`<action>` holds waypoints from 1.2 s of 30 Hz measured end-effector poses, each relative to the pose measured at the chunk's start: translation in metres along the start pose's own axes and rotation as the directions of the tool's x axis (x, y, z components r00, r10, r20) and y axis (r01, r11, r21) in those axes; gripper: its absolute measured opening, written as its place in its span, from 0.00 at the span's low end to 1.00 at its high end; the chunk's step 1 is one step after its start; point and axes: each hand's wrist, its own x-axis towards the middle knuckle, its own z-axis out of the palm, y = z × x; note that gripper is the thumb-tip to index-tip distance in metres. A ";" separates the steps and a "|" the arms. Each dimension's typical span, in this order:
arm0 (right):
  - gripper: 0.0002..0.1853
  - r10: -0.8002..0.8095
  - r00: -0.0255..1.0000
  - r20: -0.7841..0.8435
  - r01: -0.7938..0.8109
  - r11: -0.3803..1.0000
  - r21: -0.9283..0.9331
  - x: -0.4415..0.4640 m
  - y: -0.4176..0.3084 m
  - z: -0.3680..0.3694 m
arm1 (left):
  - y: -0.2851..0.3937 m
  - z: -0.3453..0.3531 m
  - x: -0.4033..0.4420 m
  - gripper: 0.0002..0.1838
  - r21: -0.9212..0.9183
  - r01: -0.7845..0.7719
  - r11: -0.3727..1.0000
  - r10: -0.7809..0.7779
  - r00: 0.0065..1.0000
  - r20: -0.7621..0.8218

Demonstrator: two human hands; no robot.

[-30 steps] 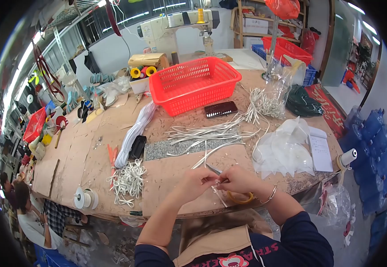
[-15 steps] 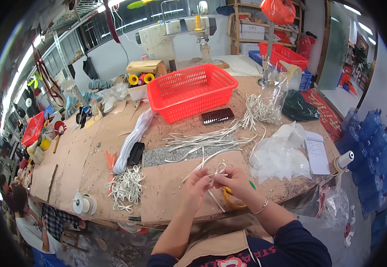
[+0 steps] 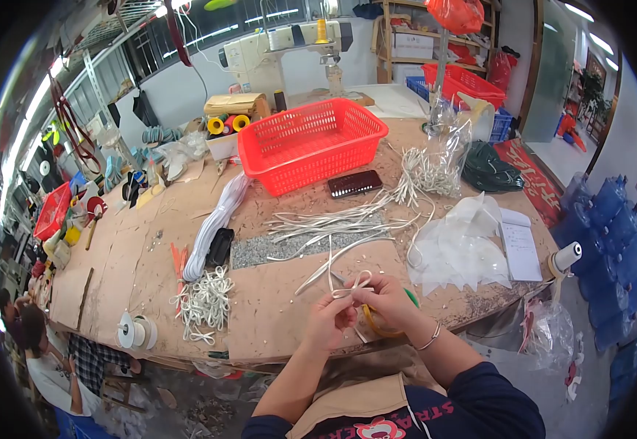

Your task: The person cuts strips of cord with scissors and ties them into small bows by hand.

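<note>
Over the table's front edge, my left hand [image 3: 331, 322] pinches one side of a looped white cord [image 3: 362, 278]. The fingers of my right hand [image 3: 392, 301] are closed on the same cord, with a small loop standing above them. Yellow-handled scissors [image 3: 374, 323] are at my right hand, their handle below the palm; whether they are held is unclear. Long white cords [image 3: 326, 223] lie across a grey speckled slab [image 3: 249, 252] beyond my hands. A heap of short looped cords [image 3: 207, 304] sits to the left.
A red basket [image 3: 311, 146] and a dark phone [image 3: 355, 184] are behind the cords. White sheets [image 3: 461, 245], a notebook [image 3: 520, 245] and a thread cone [image 3: 566, 257] lie right. A white spool [image 3: 137, 331] sits front left. A person [image 3: 51, 373] is seated at far left.
The scissors' blades were between my hands a second ago; now a cord loop shows there. My left hand has shifted slightly right and down.
</note>
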 end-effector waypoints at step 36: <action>0.07 -0.105 0.972 -0.209 0.058 0.973 -0.222 0.005 0.015 0.007 | -0.008 -0.004 -0.002 0.08 0.272 -0.119 0.955 0.132 0.991 -0.031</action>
